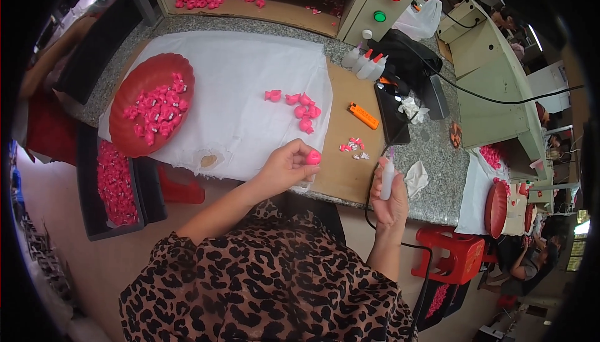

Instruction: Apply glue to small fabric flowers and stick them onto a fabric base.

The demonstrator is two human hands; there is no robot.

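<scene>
Between the thumb and fingers of my left hand (289, 165) is a small round pink plastic piece (313, 157), held over the near edge of the white sheet (231, 60). My right hand (389, 201) grips a white squeeze bottle (387, 179) with a thin purplish tip pointing up. Several pink figure pieces (300, 110) lie loose on the sheet ahead of my left hand. Small pink and white bits (355, 145) rest on the brown board (337, 179) between my hands. A red scalloped bowl (125, 139) at the left holds many pink pieces (159, 110).
An orange utility knife (364, 115) lies beside a black tray (392, 114). Squeeze bottles (369, 65) stand behind, near a machine (381, 4) with red and green buttons. A black cable (494, 101) crosses the right. Black bins (144, 192) and a red stool (451, 254) flank the table.
</scene>
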